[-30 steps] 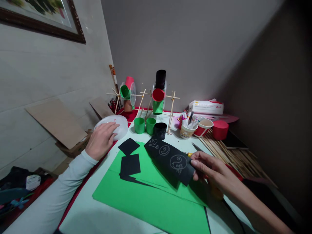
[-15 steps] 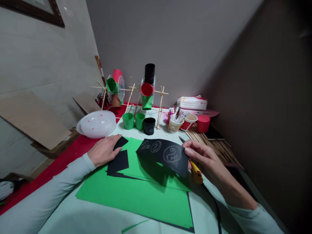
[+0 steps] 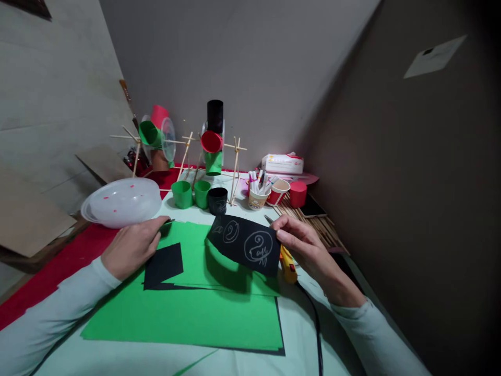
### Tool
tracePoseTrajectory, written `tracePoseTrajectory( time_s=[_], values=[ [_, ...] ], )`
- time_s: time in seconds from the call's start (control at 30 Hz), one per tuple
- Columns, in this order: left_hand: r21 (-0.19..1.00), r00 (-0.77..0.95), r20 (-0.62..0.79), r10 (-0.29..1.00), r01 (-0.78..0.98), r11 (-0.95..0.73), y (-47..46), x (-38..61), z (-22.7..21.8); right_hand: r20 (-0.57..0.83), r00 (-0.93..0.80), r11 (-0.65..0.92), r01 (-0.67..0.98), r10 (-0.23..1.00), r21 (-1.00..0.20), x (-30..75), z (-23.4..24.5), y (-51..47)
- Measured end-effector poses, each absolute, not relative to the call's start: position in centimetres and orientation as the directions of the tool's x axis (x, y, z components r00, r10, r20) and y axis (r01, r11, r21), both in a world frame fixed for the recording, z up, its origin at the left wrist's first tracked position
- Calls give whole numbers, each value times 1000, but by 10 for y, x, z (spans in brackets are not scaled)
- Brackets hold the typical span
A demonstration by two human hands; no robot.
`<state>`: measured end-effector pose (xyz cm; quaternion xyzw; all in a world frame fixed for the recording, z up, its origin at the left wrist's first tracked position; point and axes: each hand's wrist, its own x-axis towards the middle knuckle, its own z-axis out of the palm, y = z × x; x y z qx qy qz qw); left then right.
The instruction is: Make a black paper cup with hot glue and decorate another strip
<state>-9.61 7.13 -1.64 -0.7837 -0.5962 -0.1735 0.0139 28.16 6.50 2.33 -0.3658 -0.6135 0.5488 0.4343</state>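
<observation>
My right hand point(image 3: 301, 245) pinches the right edge of a black paper strip point(image 3: 242, 245) with curly drawings in pale lines. The strip bows above a stack of green sheets point(image 3: 180, 318). Over the stack's left side, my left hand point(image 3: 133, 245) has its thumb and fingers closed together. A thin dark edge of a small black paper piece point(image 3: 170, 221) pokes out past the fingertips; the rest of it is hidden. Another black paper piece point(image 3: 166, 263) lies flat below that hand. Beside my right hand rests a yellow-handled corded tool point(image 3: 288, 265), its metal tip pointing away.
Stick frames carry a black paper tube point(image 3: 215, 116) and other coloured tubes at the back. Green cups point(image 3: 182, 194), a black cup point(image 3: 217, 200) and a cup of pens point(image 3: 258, 198) stand in front. A translucent bowl point(image 3: 123, 201) lies left; wooden sticks point(image 3: 324, 235) lie right.
My left hand has lifted slightly off the sheets, with the small black piece now edge-on at its fingertips. The strip turns its drawn face more toward me. The view has shifted right.
</observation>
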Motion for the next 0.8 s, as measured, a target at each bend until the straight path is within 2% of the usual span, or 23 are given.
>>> tracePoseTrajectory(
  time_s=[0.13,0.23,0.27,0.3,0.4,0.43,0.5,0.63,0.8],
  values=[
    [158,373,381,846,875,-457,61,-88,-13,189,-286,173,-79,940,-982,280,23,67],
    [147,520,359,775,789,-597,50,-76,-11,211,-240,184,-130,948,-974,279,22,68],
    [178,542,341,768,765,-619,47,-72,-10,212,-230,183,-142,950,-973,278,22,68],
    [262,534,327,780,741,-618,44,-69,-9,211,-222,180,-152,952,-972,277,23,67],
    [643,389,283,877,601,-475,42,-63,-4,194,-219,157,-176,956,-972,275,26,65],
    [741,339,261,904,529,-413,42,-62,-2,188,-222,148,-184,957,-972,274,28,64],
    [859,279,228,933,394,-328,43,-60,2,179,-233,132,-203,956,-970,272,29,62],
    [977,220,170,961,94,-194,41,-53,8,163,-263,101,-234,951,-967,269,25,61],
    [973,130,102,986,-217,-72,34,-48,17,155,-280,87,-240,947,-967,268,10,66]
  ],
)
